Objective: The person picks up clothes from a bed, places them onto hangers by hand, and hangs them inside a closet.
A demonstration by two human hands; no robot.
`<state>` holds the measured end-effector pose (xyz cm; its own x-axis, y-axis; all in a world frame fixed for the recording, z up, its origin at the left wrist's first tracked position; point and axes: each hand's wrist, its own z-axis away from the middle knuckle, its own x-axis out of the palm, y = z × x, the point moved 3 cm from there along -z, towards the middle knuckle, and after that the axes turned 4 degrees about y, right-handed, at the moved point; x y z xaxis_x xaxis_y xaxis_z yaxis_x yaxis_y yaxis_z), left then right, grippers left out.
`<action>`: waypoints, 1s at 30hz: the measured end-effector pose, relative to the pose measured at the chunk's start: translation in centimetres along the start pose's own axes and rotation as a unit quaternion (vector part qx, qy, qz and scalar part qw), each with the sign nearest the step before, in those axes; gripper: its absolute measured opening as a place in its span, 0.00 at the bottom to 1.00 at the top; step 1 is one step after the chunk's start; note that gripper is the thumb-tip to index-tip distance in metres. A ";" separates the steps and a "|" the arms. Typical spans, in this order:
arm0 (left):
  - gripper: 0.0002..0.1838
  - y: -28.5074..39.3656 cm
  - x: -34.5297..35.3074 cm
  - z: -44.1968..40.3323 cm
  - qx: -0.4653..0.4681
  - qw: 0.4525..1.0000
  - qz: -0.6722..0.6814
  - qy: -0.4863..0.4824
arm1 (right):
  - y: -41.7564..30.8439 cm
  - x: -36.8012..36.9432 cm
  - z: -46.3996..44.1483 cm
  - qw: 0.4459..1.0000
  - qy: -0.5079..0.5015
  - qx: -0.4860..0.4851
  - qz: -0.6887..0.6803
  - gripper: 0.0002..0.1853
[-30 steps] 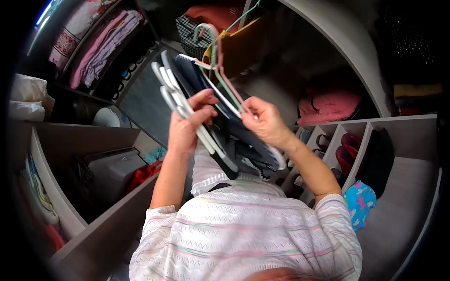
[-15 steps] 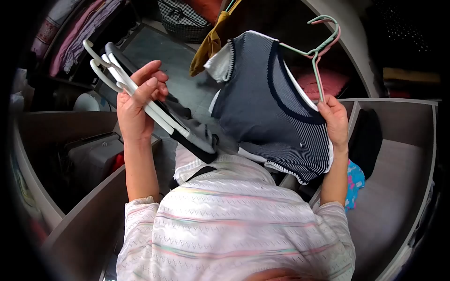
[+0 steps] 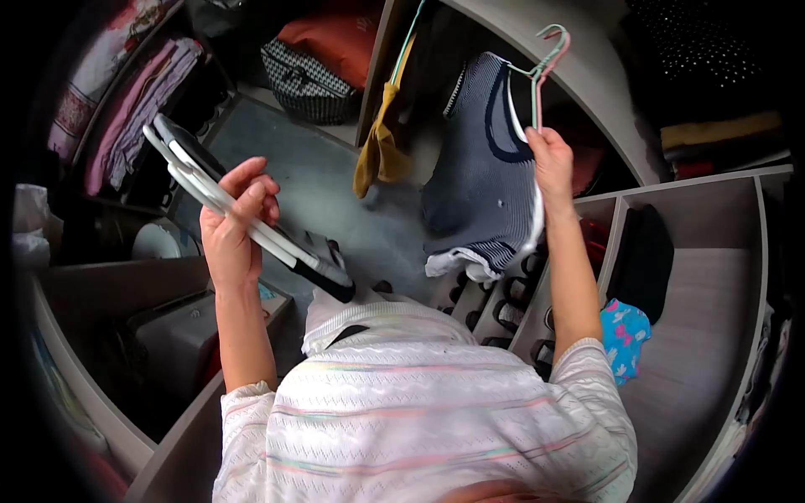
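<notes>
My left hand [image 3: 237,230] is wrapped around several white and grey hangers [image 3: 214,198], which slant from upper left to lower right. Their far ends have black tips close to my waist. My right hand [image 3: 553,168] grips the shoulder of a pink and green hanger [image 3: 537,92]; whether it is one or two hangers is unclear. From it hangs a dark striped shirt [image 3: 486,180] with a navy neckband. White cloth shows behind the shirt at its neck and hem.
A mustard garment [image 3: 381,151] hangs behind the shirt. Open compartments stand on both sides; in the right one [image 3: 713,302] lie black cloth [image 3: 644,264] and blue patterned cloth [image 3: 625,339]. Folded clothes [image 3: 151,109] lie upper left, near a checked bag [image 3: 306,84]. Shoes [image 3: 507,314] sit below the shirt.
My right hand has carried the shirt on its hanger up and away from my body, slightly left. My left hand with its hangers has shifted slightly left and down.
</notes>
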<state>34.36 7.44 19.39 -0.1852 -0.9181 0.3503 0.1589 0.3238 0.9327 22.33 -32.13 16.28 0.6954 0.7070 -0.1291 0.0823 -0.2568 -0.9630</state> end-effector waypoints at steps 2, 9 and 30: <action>0.17 0.4 -0.1 -0.5 0.003 1.000 -0.002 -0.003 | 1.7 2.0 -2.4 0.999 0.033 -0.020 0.012 0.09; 0.17 1.3 -0.2 -2.3 0.000 0.999 0.021 -0.030 | 9.2 6.9 -7.8 0.984 0.127 -0.012 0.121 0.14; 0.19 4.8 6.9 -5.7 0.021 0.991 0.017 -0.133 | 8.7 7.1 -6.8 0.970 0.040 0.054 0.232 0.19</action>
<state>39.37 1.42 25.81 -0.4298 -0.8156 0.3874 0.1300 0.3686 0.9204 32.83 -33.83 8.62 0.6927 0.4774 -0.5406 -0.3252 -0.4623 -0.8250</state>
